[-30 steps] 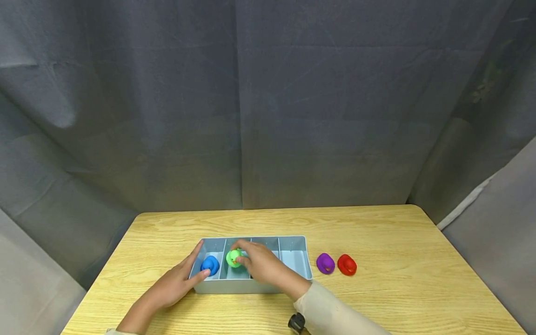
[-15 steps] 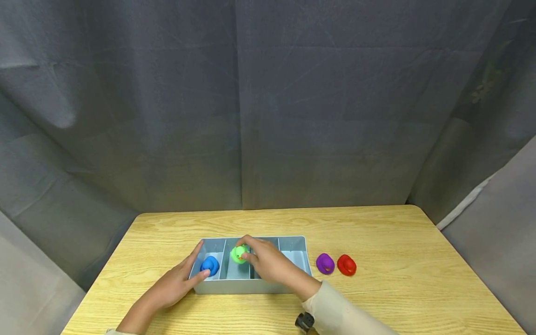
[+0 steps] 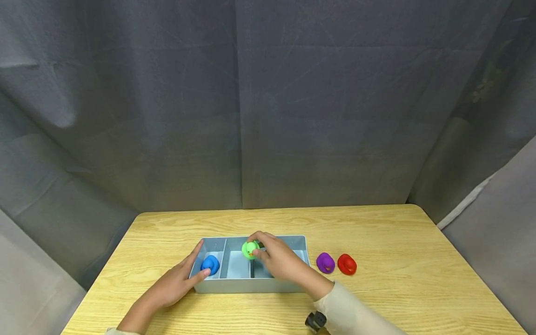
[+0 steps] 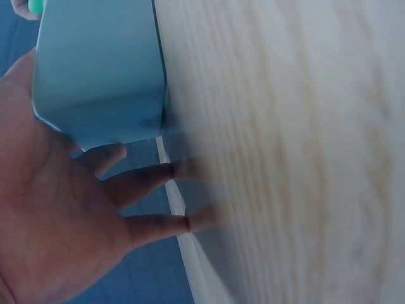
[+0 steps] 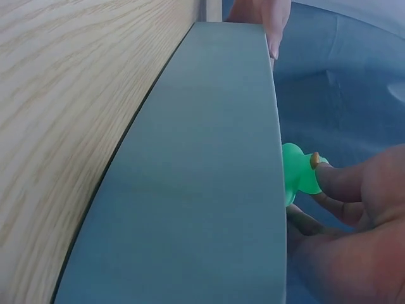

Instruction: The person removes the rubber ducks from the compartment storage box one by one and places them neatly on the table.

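My right hand [image 3: 280, 258] pinches a green rubber duck [image 3: 250, 250] between thumb and fingers, over the grey-blue divided box [image 3: 247, 285]. In the head view the duck overlaps the divider right of the second compartment from the left. Beyond the box's rim, the right wrist view shows the green duck [image 5: 296, 168] with my thumb near its orange beak. A blue rubber duck [image 3: 211, 264] sits in the leftmost compartment. My left hand [image 3: 173, 284] rests against the box's left end, thumb across the front corner; its fingers look straight and spread in the left wrist view.
A purple rubber duck [image 3: 325, 263] and a red rubber duck [image 3: 347, 264] lie on the wooden table [image 3: 389, 242], right of the box. Grey curtains [image 3: 268, 116] hang behind the table and at both sides.
My right hand has moved right and slightly away from me with the green duck, from the second compartment toward the divider at its right. The left hand stays where it was.
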`<state>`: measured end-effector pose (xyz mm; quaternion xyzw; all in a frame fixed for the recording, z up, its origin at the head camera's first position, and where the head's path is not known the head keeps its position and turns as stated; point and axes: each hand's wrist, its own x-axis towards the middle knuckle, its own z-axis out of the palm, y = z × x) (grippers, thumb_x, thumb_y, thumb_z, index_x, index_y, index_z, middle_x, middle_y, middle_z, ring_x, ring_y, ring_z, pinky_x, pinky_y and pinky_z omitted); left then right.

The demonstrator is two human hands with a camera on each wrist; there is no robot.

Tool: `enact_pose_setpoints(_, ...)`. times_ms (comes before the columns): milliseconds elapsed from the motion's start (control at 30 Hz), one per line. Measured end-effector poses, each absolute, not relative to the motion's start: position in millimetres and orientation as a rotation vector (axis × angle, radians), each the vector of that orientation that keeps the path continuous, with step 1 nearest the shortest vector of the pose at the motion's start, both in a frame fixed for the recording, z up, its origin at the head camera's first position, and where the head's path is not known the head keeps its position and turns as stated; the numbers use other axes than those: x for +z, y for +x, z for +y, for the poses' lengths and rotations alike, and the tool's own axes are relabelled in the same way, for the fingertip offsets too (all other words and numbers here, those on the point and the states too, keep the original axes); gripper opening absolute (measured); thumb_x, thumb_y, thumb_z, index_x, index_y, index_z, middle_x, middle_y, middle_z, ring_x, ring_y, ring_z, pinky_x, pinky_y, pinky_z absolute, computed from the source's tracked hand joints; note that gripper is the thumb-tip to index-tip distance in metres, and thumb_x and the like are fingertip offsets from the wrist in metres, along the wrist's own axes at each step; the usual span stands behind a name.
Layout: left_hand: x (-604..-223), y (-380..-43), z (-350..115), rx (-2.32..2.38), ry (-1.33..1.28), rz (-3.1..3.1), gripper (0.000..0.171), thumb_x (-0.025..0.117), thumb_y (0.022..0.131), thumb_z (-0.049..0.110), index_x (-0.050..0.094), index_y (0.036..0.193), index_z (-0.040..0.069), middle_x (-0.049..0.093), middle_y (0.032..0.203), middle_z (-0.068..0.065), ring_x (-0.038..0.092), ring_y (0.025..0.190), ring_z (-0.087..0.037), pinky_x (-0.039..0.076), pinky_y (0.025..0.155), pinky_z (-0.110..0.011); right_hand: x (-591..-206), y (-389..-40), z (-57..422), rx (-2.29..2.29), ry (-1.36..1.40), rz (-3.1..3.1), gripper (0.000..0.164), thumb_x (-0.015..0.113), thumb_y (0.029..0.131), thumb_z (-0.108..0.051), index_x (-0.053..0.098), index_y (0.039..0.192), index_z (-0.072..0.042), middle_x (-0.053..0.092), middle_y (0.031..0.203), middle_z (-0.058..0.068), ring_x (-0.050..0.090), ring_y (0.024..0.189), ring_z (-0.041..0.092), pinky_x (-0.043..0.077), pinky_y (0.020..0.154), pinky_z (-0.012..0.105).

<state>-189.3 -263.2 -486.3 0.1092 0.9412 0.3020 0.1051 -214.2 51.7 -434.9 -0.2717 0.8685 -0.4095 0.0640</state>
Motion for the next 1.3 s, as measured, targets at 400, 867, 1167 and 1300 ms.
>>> enact_pose_setpoints(400,-487,-189,-263,0.894,0.33,2.779,0.084,0.048,0.105,0.059,0.001,0.168,0.029,0.017,0.171,-0.015,0.032,0.148,-0.051,0.033,0.113,-0.069,-438,-213,73,-1.296,-0.823,2.636,0.023,0.056,0.107,-0.011,0.06,0.13,-0.012,0.062,0.115,0.002,0.061,0.099,0.017,0.053,0.084,0.033)
enact_pose_setpoints(867,-488,-189,-264,0.884,0.332,2.789,0.083,0.047,0.105,0.06,0.001,0.168,0.031,0.017,0.171,-0.014,0.032,0.149,-0.05,0.032,0.113,-0.069,-439,-209,99,-1.39,-0.843,2.703,0.025,0.061,0.102,-0.003,0.063,0.126,-0.01,0.065,0.118,0.002,0.064,0.111,0.023,0.057,0.094,0.038)
enact_pose_setpoints(1167,-488,-190,-264,0.89,0.336,2.784,0.082,0.047,0.105,0.06,0.001,0.167,0.033,0.018,0.171,-0.015,0.032,0.149,-0.049,0.033,0.113,-0.069,-440,-208,116,-1.371,-0.809,2.731,0.027,0.063,0.101,-0.003,0.063,0.127,-0.011,0.065,0.123,0.001,0.064,0.111,0.021,0.056,0.092,0.035)
enact_pose_setpoints(1300,-489,-190,-264,0.891,0.339,2.784,0.082,0.047,0.105,0.06,0.0,0.167,0.035,0.018,0.171,-0.015,0.032,0.149,-0.049,0.033,0.113,-0.068,-442,-207,126,-1.361,-0.818,2.749,0.028,0.063,0.101,-0.003,0.063,0.128,-0.011,0.065,0.125,0.002,0.065,0.112,0.021,0.056,0.092,0.036)
